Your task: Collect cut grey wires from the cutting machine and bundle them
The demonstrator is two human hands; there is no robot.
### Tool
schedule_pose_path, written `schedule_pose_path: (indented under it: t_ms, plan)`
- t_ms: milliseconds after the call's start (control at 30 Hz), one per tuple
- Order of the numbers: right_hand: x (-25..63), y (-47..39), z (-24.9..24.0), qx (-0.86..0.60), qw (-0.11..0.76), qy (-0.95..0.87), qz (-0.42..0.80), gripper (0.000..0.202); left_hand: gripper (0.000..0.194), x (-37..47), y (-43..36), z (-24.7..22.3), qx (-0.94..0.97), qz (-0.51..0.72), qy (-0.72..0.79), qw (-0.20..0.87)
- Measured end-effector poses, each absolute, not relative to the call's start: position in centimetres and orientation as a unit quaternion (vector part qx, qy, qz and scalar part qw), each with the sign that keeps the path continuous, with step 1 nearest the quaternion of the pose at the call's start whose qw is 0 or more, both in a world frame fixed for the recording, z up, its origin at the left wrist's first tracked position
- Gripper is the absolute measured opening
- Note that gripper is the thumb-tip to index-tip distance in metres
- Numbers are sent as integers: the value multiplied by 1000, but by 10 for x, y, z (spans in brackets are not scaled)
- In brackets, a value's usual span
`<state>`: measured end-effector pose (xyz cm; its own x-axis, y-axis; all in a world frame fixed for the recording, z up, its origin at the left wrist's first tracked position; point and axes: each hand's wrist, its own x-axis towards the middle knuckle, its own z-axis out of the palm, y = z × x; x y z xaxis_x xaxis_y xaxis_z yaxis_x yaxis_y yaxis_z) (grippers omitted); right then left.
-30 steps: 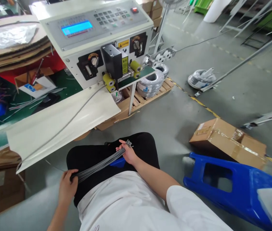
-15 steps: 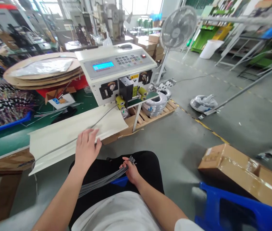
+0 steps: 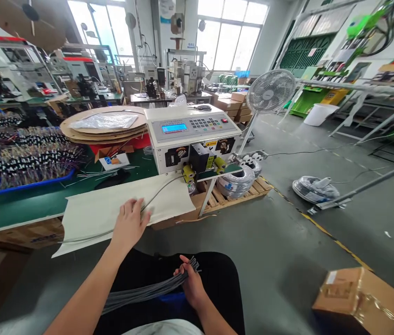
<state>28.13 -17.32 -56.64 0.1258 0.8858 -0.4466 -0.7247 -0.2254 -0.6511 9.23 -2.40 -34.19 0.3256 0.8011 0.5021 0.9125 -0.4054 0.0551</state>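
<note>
A grey cable [image 3: 162, 188] comes out of the wire-cutting machine [image 3: 197, 132] between yellow rollers [image 3: 188, 173]. It bows across a cream sheet [image 3: 95, 211] and passes beneath my left hand [image 3: 132, 221]. That hand lies palm down over the cable, thumb apart from the fingers; its fingertips are partly hidden, and I see no closed grip. Above my lap, my right hand [image 3: 191, 281] is closed around a bundle of cut grey cables [image 3: 144, 293], whose ends stick out past the fingers. The bundle's other end runs behind my left forearm.
Left of the machine are round cardboard discs [image 3: 78, 138] and a blue tray [image 3: 32, 184] of wired parts. A standing fan [image 3: 268, 93] is behind it. Cable coils [image 3: 235, 181] sit on a pallet at right. A carton [image 3: 353, 298] stands on the floor.
My head view has tilted up, so the scene sits lower. The cable now bows more between the rollers and my left hand. My right hand keeps the bundle.
</note>
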Motion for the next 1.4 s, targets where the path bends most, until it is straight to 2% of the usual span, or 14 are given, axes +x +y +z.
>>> schedule_pose_path:
  t_ms: [67, 167, 333, 433, 600, 800, 1100, 1300, 1400]
  plan:
    - [282, -172, -566, -422, 616, -87, 659, 17, 50, 83, -33, -342, -820, -203, -528, 87]
    - [285, -172, -568, -403, 617, -71, 672, 20, 35, 65, -48, -341, -837, -174, -515, 62]
    - [287, -173, -564, -400, 602, -50, 689, 30, 16, 36, -86, -343, -841, -202, -483, 134]
    - [287, -172, -561, -392, 595, -38, 701, 36, 11, 28, -120, -356, -851, -197, -462, 153]
    - [287, -172, -557, -367, 592, -39, 716, 41, 12, 36, -174, -406, -876, -129, -456, 86]
    - [286, -175, -553, -354, 606, -35, 711, 39, 22, 42, -203, -456, -889, -44, -455, 24]
    - [285, -173, -559, -369, 604, -20, 706, 39, 24, 30, -199, -456, -889, -11, -457, -13]
    - [281, -174, -561, -350, 628, -10, 695, 32, 22, 27, -193, -448, -897, 32, -440, -25]
    - [277, -174, -562, -335, 645, -6, 687, 28, 29, 1, -188, -442, -887, 64, -457, -9]
